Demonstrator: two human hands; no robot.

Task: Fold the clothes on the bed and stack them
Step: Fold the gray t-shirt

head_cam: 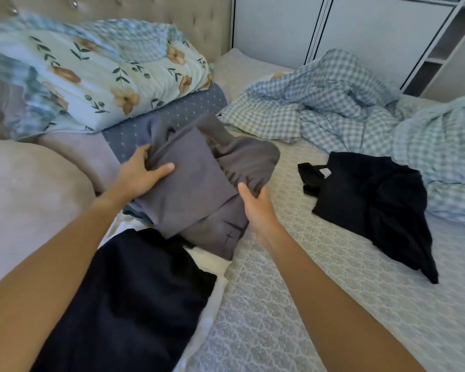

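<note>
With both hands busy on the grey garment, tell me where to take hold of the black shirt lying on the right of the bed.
Take the black shirt at its collar end, beside the white label, coming from the left over the bare bedsheet. That end lies flattest and nearest the right hand; the far part is bunched against the checked duvet, so a grip there would probably gather folds.

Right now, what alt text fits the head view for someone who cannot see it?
Both hands grip a folded grey garment on a bed: left hand at its left edge, right hand at its right. A crumpled black garment lies to the right on the patterned sheet, pillows behind.
</note>
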